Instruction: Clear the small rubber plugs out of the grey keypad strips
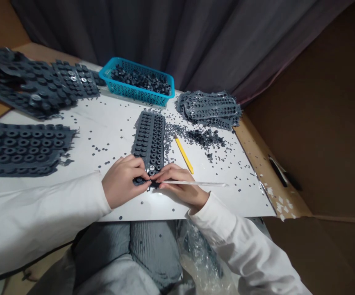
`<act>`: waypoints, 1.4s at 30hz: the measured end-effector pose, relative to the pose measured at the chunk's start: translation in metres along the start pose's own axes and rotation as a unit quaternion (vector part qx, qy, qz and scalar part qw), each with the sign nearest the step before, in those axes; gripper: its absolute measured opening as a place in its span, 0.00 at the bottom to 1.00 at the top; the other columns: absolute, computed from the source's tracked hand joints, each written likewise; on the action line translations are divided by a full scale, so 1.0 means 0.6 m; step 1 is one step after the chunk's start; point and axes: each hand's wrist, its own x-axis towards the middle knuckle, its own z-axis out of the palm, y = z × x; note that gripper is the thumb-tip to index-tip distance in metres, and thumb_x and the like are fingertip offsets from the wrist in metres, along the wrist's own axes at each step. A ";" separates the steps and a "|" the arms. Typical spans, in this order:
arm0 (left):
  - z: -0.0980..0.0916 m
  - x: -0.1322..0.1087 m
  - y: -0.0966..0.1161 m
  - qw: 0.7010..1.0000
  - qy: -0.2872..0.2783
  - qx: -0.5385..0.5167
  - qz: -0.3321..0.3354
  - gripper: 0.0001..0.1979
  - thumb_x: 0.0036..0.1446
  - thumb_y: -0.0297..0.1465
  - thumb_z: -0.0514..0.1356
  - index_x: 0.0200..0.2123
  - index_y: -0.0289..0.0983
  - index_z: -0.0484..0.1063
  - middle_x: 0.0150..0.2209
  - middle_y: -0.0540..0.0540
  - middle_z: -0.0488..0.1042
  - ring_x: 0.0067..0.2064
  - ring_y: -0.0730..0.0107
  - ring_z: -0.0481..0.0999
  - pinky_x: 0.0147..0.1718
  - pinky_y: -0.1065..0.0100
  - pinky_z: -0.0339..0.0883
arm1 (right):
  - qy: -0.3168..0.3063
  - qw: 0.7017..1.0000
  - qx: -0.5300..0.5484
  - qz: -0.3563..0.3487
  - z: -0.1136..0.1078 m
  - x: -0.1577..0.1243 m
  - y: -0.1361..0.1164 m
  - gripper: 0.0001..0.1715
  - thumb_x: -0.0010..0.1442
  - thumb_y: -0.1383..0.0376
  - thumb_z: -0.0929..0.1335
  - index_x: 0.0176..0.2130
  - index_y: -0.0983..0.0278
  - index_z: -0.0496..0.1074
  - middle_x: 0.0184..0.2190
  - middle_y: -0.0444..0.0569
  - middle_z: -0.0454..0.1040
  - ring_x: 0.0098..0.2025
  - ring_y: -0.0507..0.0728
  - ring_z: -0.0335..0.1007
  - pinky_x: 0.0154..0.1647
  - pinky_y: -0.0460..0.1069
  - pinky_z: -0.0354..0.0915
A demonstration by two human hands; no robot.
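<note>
My left hand pinches the near end of a dark grey perforated rubber strip, which lies lengthwise on the white board. Rows of small round studs cover the strip, and a few holes near my fingers show a metallic glint. My right hand grips a thin translucent stick, its tip meeting the strip between my fingers. My fingers hide the strip's near end. A yellow pencil lies on the board just beyond my right hand.
A blue plastic basket of dark rubber pieces stands at the back. Stacked rubber sheets lie back right, larger ones left. Small dark discs litter the board. Cardboard walls the right side; a grey curtain hangs behind.
</note>
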 end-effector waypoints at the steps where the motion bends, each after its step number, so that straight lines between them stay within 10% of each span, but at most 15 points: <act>1: 0.000 0.000 0.000 1.000 0.001 0.001 0.001 0.07 0.54 0.31 0.60 0.26 0.39 0.76 0.27 0.49 0.69 0.33 0.67 0.67 0.34 0.65 0.59 | 0.001 1.000 -0.007 -0.008 0.001 0.000 0.000 0.10 0.62 0.58 0.67 0.36 0.63 0.74 0.38 0.52 0.80 0.42 0.56 0.71 0.43 0.52 0.70; 18: -0.002 0.003 -0.001 0.999 -0.020 -0.039 0.017 0.07 0.54 0.27 0.59 0.24 0.37 0.74 0.28 0.49 0.70 0.33 0.67 0.66 0.34 0.66 0.59 | -0.022 0.906 -0.385 -0.172 0.014 0.001 -0.011 0.08 0.64 0.70 0.64 0.37 0.64 0.73 0.43 0.54 0.77 0.37 0.54 0.70 0.38 0.49 0.68; 27: 0.000 0.001 -0.002 0.999 -0.021 -0.032 0.004 0.04 0.52 0.30 0.62 0.28 0.37 0.74 0.30 0.48 0.70 0.35 0.65 0.67 0.36 0.65 0.61 | 0.136 0.989 -0.063 0.000 0.005 0.001 -0.005 0.10 0.64 0.61 0.65 0.39 0.65 0.72 0.41 0.55 0.77 0.45 0.55 0.75 0.44 0.50 0.72; 32: -0.003 0.001 -0.001 0.999 -0.023 -0.041 0.004 0.04 0.53 0.30 0.61 0.31 0.36 0.74 0.30 0.48 0.69 0.36 0.64 0.68 0.36 0.65 0.61 | 0.102 0.984 0.028 0.142 0.006 -0.007 -0.011 0.15 0.57 0.56 0.71 0.39 0.65 0.75 0.32 0.50 0.78 0.31 0.52 0.75 0.33 0.47 0.72; 42: 0.000 0.002 -0.007 0.998 -0.018 -0.053 -0.005 0.03 0.53 0.29 0.62 0.29 0.37 0.75 0.29 0.48 0.70 0.35 0.65 0.66 0.35 0.65 0.61 | 0.032 0.995 0.032 0.091 0.004 -0.005 -0.022 0.06 0.58 0.64 0.70 0.35 0.65 0.76 0.42 0.56 0.78 0.43 0.55 0.76 0.43 0.50 0.72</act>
